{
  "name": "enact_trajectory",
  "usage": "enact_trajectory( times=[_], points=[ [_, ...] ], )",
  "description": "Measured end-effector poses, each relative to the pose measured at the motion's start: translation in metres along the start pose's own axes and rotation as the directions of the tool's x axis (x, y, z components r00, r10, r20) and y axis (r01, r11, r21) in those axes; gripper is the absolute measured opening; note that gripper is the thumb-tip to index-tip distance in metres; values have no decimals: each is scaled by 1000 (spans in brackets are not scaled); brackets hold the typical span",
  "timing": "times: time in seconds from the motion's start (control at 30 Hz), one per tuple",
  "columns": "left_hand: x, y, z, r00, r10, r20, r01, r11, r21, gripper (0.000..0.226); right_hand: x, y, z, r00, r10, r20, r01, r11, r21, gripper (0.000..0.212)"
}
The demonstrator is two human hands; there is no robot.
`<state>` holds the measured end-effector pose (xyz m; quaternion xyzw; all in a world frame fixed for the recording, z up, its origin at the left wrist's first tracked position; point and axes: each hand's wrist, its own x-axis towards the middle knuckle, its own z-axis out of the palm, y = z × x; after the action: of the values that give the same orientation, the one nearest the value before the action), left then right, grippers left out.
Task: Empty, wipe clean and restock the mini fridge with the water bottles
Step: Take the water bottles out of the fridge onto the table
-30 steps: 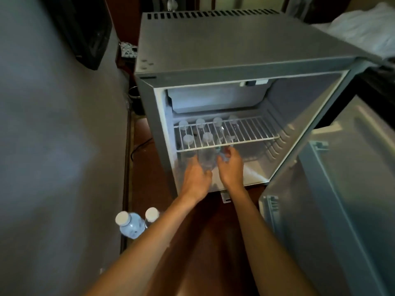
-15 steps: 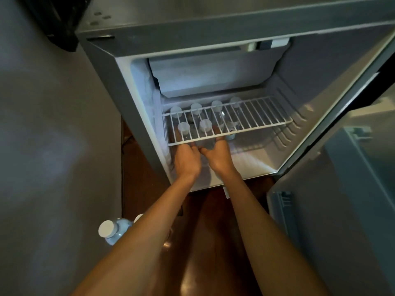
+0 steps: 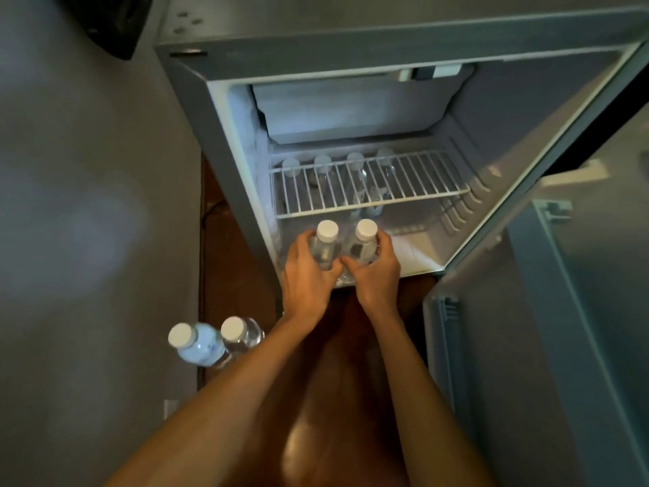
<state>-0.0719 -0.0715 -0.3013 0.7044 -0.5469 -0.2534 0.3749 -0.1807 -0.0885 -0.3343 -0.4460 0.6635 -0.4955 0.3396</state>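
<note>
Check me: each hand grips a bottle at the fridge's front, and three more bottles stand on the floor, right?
No: the head view shows two floor bottles, not three. The left hand and right hand each grip a bottle at the fridge front.

Grey wall [image 3: 87, 205] on the left — glossy reddish-brown floor [image 3: 235, 286] below, dimly lit, black object [image 3: 116, 22] top-left.

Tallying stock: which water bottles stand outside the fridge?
The two floor bottles by the left forearm; the rest are inside the fridge, two of them held at its front edge.
</note>
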Motion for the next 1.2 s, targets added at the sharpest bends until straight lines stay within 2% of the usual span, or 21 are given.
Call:
enact_trajectory(
  times=[0.13,0.4,0.73,0.97,1.2],
  points=[
    [-30,3,-16,998,-47,46,46,999,28,55,-38,-2,-19,1000,-7,14,8,1000,-11,63],
    [-80,-18,-35,987,-160,-2,159,986,51,56,-83,1,-27,997,0,80,5,998,-64,75],
    [-92,-50,-33,982,-185,-38,188,979,80,53,-98,10,-18,979,16,203,1,996,-86,77],
    [-91,-45,-31,980,-179,90,161,971,175,54,-100,16,-16,977,53,206,-34,995,-94,78],
    [-98,-43,-40,978,-192,86,180,976,123,56,-101,19,-17,981,73,182,-56,994,-99,77]
  ],
)
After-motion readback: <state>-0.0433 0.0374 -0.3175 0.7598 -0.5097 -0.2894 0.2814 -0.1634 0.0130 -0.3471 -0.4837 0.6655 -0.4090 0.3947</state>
